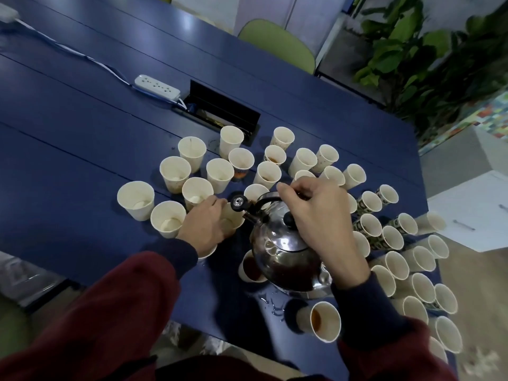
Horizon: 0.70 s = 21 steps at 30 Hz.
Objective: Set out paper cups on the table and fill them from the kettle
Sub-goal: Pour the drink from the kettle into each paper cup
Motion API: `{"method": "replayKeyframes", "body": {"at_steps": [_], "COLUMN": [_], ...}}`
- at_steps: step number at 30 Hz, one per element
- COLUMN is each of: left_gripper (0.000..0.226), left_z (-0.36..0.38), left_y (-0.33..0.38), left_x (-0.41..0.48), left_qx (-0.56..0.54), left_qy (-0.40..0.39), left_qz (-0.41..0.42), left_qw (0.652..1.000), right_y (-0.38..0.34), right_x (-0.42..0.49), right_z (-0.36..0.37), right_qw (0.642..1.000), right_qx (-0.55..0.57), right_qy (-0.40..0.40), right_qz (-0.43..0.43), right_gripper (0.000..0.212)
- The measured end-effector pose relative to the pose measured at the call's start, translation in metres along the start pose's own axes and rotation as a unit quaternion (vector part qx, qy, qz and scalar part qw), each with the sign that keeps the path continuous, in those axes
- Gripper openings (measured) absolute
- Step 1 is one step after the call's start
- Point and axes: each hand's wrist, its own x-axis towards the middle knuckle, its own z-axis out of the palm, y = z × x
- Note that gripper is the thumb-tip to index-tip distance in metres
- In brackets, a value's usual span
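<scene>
The right hand is clenched round the black handle of the kettle, tipping it so the spout leans towards the left hand. That hand wraps a cup and holds it just under the spout, a little in from the near edge of the counter. From here it looks like the pour is under way or about to start; I can't make out a stream, nor how full that cup is.

The next move, I'd say, calls for a slow tilt and a steady cup, then setting it down upright among the others and taking an empty one. There are already drops spilled on the counter near the kettle's base, so a hasty pour would add to them.

The kettle is polished steel, rounded, with a black lid knob and a black whistle cap flipped up at the spout. Two cups beside it hold brown liquid: one touching its left side, one at the near edge. Many more white cups stand in a loose cluster towards the middle, most looking empty or barely filled, and a crowd of them runs along the right edge. Farther back lie a power strip and an open cable hatch.
</scene>
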Motion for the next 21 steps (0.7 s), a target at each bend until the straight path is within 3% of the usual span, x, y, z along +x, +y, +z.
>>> {"method": "replayKeyframes", "body": {"at_steps": [11, 21], "left_gripper": [0.055, 0.063], "left_z": [-0.008, -0.008], "left_y": [-0.015, -0.022], "left_x": [0.002, 0.007], "left_qx": [-0.048, -0.048], "left_qy": [-0.018, -0.025], "left_qz": [0.02, 0.029], "left_qw": [0.998, 0.998], "right_y": [-0.017, -0.012], "right_x": [0.006, 0.002], "right_z": [0.02, 0.025], "right_qw": [0.998, 0.995], "right_qx": [-0.042, -0.015], "right_qy": [0.017, 0.047], "right_qz": [0.051, 0.086], "right_gripper": [0.03, 0.029]}}
